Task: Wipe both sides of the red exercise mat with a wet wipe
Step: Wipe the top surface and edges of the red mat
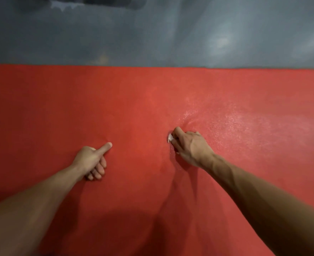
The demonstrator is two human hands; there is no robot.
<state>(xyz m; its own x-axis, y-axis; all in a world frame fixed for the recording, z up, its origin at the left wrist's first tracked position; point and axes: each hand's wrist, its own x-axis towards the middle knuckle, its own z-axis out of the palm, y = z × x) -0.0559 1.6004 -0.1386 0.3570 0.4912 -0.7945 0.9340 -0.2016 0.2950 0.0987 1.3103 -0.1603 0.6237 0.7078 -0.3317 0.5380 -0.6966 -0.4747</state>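
The red exercise mat (152, 100) is lying flat and filling the lower two thirds of the head view, its far edge running straight from side to side where it is meeting the grey floor (152, 37). Its left, right and near edges are falling outside the picture. The right hand (189, 146) is pressing down on the mat right of centre, its fingers curling round a small white wet wipe (170, 138), of which only a corner is showing at the fingertips. Small creases are fanning out in the mat just beyond this hand, and a glistening patch is spreading from there toward the right side. The left hand (92, 159) is resting on the mat left of centre, well apart from the right, with its thumb sticking out straight toward the far edge and its other fingers curling under, holding nothing. A broad band of bare red surface is lying between both hands and the far edge, and more is stretching out to the left.
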